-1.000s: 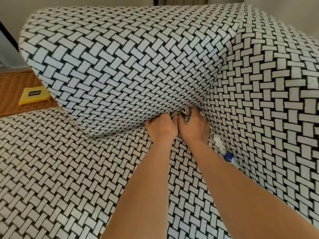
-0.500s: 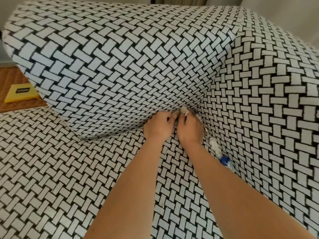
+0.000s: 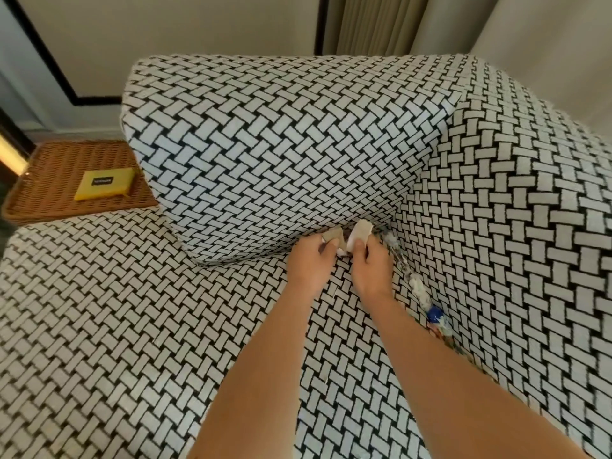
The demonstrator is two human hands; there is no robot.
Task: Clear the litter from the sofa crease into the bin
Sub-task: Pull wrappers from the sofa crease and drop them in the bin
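The sofa (image 3: 132, 326) fills most of the view, all covered with a black and white woven pattern. Its back cushion (image 3: 281, 154) stands behind the seat, and the armrest (image 3: 513, 226) rises on the right side. To the left of the sofa there is a brown wicker tray (image 3: 56, 180) with a flat yellow packet (image 3: 104, 183) lying on it.

Two bare forearms reach from the bottom of the view to the corner where the back cushion, the seat and the armrest meet. The left hand (image 3: 309, 263) is closed around a small beige scrap (image 3: 332, 234), which sticks out above its fingers. The right hand (image 3: 369, 266) grips a pale round piece (image 3: 359, 235) between thumb and fingers, just beside the scrap. Both pieces are held just above the crease, at the foot of the back cushion. Something dark shows between the two hands, but I cannot tell what it is.

More litter (image 3: 415, 286) lies along the crease between seat and armrest, to the right of the right wrist: whitish crumpled bits and, lower, a small blue cap (image 3: 434, 315)
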